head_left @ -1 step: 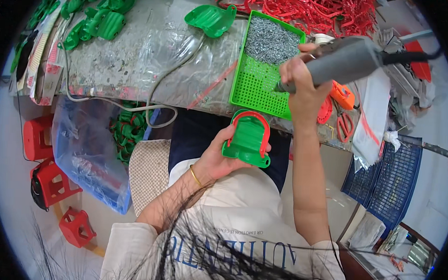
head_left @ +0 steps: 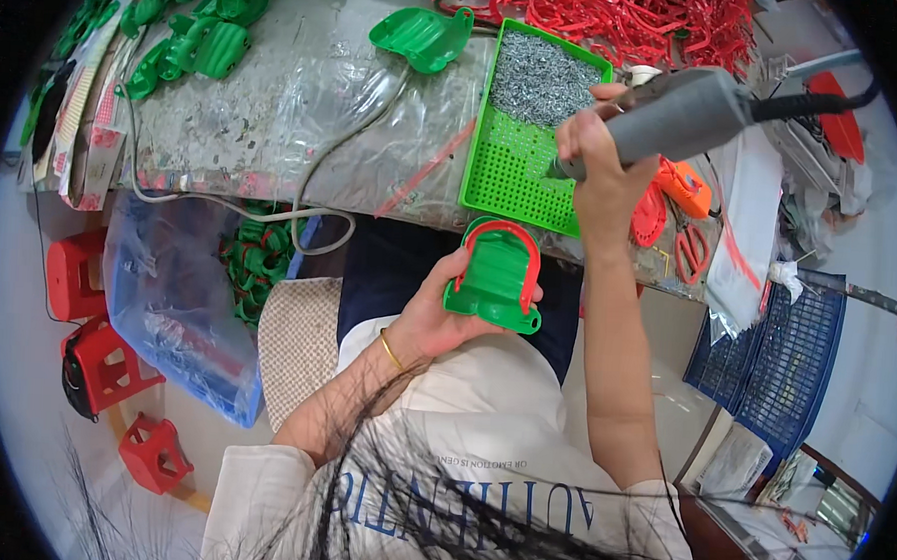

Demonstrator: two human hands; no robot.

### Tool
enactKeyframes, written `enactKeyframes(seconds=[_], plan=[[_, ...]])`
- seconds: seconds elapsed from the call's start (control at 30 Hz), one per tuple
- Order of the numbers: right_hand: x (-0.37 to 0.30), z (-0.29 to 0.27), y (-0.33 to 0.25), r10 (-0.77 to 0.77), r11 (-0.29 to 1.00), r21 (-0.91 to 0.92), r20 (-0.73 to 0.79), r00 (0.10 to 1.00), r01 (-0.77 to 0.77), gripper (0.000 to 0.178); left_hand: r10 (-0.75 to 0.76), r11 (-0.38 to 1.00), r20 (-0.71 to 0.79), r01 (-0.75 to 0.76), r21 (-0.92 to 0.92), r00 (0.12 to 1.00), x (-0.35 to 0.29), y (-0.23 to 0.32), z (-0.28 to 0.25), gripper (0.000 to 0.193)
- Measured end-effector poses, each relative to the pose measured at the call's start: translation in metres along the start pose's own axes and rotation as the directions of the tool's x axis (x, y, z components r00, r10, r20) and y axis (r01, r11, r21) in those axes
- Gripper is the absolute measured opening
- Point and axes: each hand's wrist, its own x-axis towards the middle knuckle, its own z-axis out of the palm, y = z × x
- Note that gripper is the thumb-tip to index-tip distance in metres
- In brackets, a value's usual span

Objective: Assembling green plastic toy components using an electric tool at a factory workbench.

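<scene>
While a long, grey, scuffed worktable spans the far side, a bright-green perforated rectangular tray sits right. Right hand wraps a grey cylindrical corded power driver, nose over tray; left hand cups a green moulded plastic piece with red U-shaped strip, near torso. Probably fastener pickup from small silvery metal bits; next move calls for steady aim. Driver tip unclear, left fingers partly hidden.

A cream short-sleeved shirt bears big blue lettering and, nearer its hem, smaller print. Beyond the shirt shows navy legwear; over its left side, a slim gold bangle on the left wrist; across it, loose hair.
</scene>
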Motion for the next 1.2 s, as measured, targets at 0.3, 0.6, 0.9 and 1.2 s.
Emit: enactKeyframes(seconds=[0.3, 0.6, 0.9, 1.2], plan=[[-0.003, -0.001, 0.023, 0.014, 0.997, -0.071, -0.016, 1.0, -0.015, 0.021, -0.001, 1.0, -0.013, 0.001, -0.018, 1.0, 0.002, 0.002, -0.004, 0.065], [-0.006, -0.002, 0.027, 0.018, 0.997, -0.079, -0.02, 1.0, -0.02, 0.021, -0.019, 0.996, -0.011, 0.018, -0.086, 1.0, 0.001, 0.002, -0.009, 0.069], [-0.006, 0.014, -0.009, -0.031, 0.999, 0.025, -0.026, 0.999, 0.032, 0.024, -0.001, 0.988, 0.035, 0.007, -0.156, 0.999, 0.007, 0.002, -0.006, 0.07], [-0.058, 0.046, -0.044, 0.137, 0.982, 0.103, 0.17, 0.976, -0.156, 0.03, 0.025, 0.985, -0.031, -0.03, -0.169, 0.999, 0.004, 0.001, -0.005, 0.061]])
